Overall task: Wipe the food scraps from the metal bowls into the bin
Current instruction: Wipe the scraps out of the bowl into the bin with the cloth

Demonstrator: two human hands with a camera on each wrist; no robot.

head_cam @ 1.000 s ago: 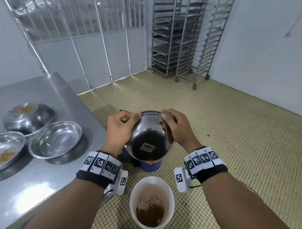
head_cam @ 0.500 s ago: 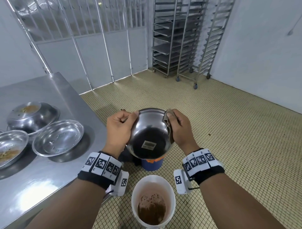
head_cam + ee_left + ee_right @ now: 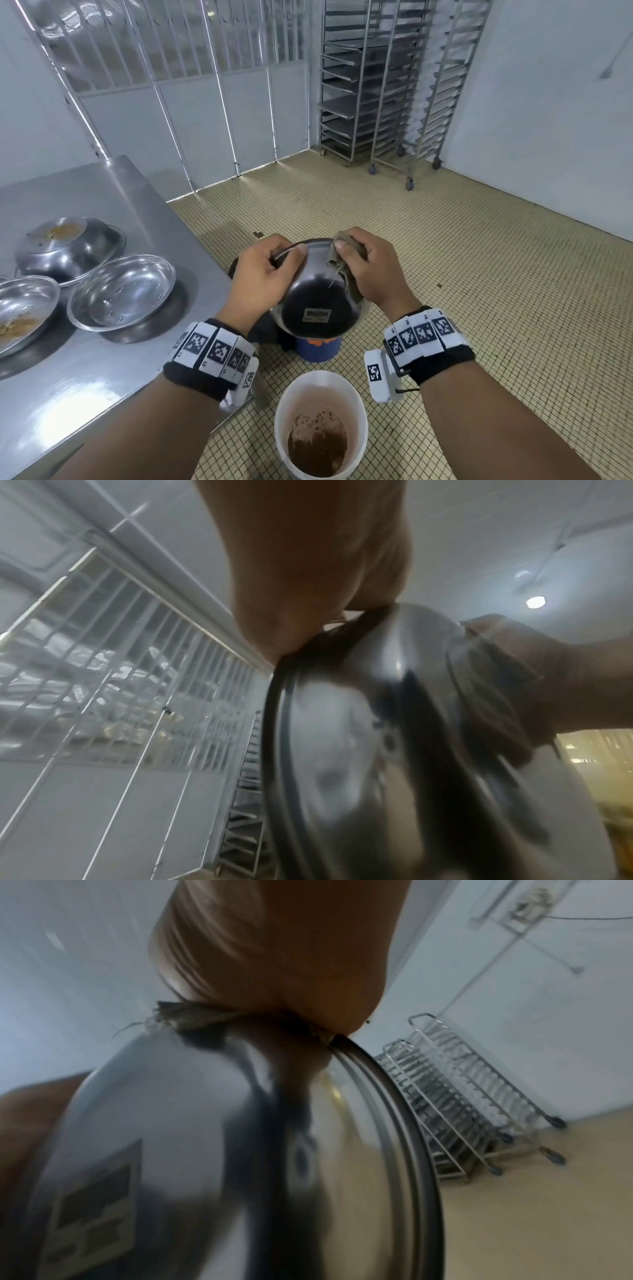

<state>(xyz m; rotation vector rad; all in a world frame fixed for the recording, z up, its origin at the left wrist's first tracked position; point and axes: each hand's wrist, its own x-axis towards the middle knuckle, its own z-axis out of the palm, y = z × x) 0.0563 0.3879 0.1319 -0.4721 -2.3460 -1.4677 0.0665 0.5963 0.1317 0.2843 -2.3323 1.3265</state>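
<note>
A metal bowl (image 3: 317, 301) is held tilted with its labelled underside toward me, above the floor beyond the white bin (image 3: 321, 425). My left hand (image 3: 263, 274) grips its left rim, thumb on the outside. My right hand (image 3: 368, 270) pinches a brown cloth (image 3: 342, 260) against the right rim. In the left wrist view the bowl (image 3: 394, 750) fills the right half; in the right wrist view the cloth (image 3: 192, 1018) is squeezed between my palm and the bowl (image 3: 205, 1137). The bowl's inside is hidden. The bin holds brown scraps (image 3: 317, 445).
A steel table (image 3: 102, 359) stands at my left with three more metal bowls: an upturned one (image 3: 68, 246), an upright one with no scraps visible (image 3: 121, 291), and one with scraps (image 3: 20, 315). A blue container (image 3: 318, 347) sits under the held bowl. Wheeled racks (image 3: 394, 85) stand at the far wall.
The bowl has tipped a little more upright and the cloth has slid along the right rim under my right hand. My left hand keeps its grip.
</note>
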